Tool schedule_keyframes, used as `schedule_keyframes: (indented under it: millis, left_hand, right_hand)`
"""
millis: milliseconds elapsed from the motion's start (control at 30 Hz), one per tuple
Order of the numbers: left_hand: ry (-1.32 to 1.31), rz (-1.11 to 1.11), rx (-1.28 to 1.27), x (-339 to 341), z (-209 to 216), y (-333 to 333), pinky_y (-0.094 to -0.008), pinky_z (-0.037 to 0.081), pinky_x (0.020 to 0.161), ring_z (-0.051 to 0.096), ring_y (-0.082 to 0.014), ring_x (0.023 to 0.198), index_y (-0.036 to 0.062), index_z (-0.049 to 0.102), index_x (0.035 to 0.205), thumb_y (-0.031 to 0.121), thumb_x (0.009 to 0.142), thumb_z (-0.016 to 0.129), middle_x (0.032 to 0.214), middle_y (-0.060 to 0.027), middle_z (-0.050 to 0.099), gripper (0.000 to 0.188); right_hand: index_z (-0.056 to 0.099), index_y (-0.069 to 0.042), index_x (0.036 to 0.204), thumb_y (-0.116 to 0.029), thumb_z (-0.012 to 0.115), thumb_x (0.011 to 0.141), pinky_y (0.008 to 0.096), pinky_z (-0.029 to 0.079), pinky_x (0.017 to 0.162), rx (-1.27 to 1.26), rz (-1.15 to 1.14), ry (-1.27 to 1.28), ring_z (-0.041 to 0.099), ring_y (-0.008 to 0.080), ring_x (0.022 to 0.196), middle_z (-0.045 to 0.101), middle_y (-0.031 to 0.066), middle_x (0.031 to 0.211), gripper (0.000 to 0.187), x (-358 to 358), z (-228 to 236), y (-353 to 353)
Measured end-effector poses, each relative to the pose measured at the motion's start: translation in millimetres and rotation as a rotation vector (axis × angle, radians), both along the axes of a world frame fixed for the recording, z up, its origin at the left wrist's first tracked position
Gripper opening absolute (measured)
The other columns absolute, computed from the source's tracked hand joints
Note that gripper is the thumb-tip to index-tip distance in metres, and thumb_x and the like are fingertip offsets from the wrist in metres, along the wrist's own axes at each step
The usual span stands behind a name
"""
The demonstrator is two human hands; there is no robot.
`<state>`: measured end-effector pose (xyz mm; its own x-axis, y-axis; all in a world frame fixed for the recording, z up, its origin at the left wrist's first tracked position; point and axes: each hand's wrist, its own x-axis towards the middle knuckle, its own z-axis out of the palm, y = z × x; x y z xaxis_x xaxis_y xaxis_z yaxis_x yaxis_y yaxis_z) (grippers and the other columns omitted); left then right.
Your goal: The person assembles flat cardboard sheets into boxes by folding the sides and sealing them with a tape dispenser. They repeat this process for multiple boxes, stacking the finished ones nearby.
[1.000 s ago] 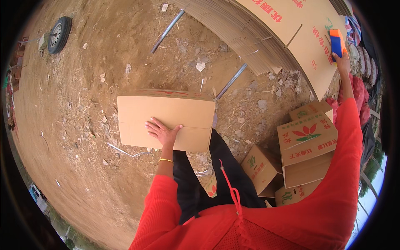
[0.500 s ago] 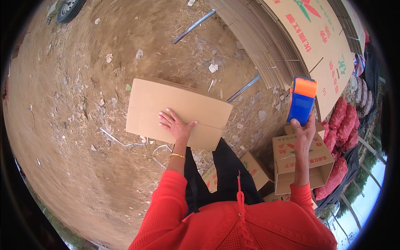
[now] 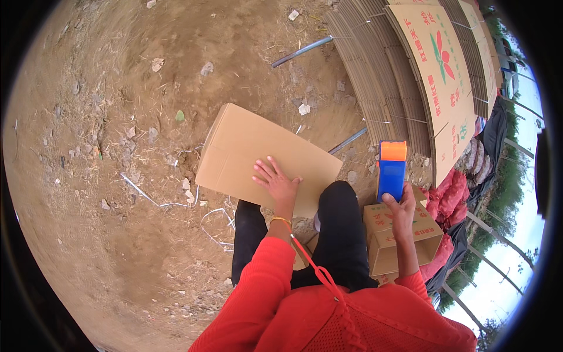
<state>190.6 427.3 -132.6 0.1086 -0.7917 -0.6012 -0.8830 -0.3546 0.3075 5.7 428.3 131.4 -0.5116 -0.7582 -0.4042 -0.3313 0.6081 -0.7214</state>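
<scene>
At the centre of the frame the left hand (image 3: 275, 183) is lying flat, fingers spread, on the near edge of a plain cardboard box (image 3: 264, 155), pressing rather than gripping it. The box is resting against the person's knees, its long axis running from upper left to lower right. To the right, the right hand (image 3: 400, 210) is wrapping closed around the handle of a blue tape dispenser (image 3: 391, 170) (orange at its top), holding it upright just beside the box's lower-right end, apart from it. Printed cartons (image 3: 399, 237) are sitting below that hand, and flattened cardboard sheets (image 3: 410, 76) are stacking up at upper right.
</scene>
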Motion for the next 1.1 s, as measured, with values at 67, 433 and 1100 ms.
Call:
schedule_keyframes:
  millis: [67,433,1100]
  left_hand:
    - [0.024,0.016,0.008,3.6,-0.5,-1.7,-0.0623,0.002,0.111,-0.002,-0.0431,0.143,0.0035,0.006,0.149,0.056,0.062,0.077,0.153,-0.0295,0.002,0.124]
    - [0.162,0.050,-0.013,6.7,-12.8,7.7,-0.0628,0.001,0.110,0.000,-0.0432,0.143,0.0052,0.006,0.150,0.048,0.064,0.079,0.153,-0.0273,0.003,0.121]
    - [0.220,-0.222,-0.241,66.5,1.2,20.2,-0.0458,0.016,0.114,0.012,-0.0320,0.144,0.0068,0.026,0.146,0.026,0.073,0.073,0.155,-0.0188,0.011,0.090]
  right_hand:
    - [0.054,-0.002,0.099,-0.007,0.070,0.079,0.0237,0.043,0.077,0.011,0.041,0.003,0.051,0.0082,0.083,0.057,0.0016,0.090,0.026,13.9,-3.3,-8.6]
    - [0.056,-0.002,0.094,-0.009,0.073,0.073,0.0275,0.043,0.075,0.106,0.453,0.138,0.053,0.0122,0.079,0.059,0.0040,0.083,0.028,80.5,-47.4,-56.3]
    - [0.056,-0.002,0.092,-0.011,0.076,0.067,0.0352,0.043,0.079,0.164,0.687,0.096,0.055,0.0248,0.085,0.059,0.0111,0.086,0.033,124.4,-82.6,-64.5]
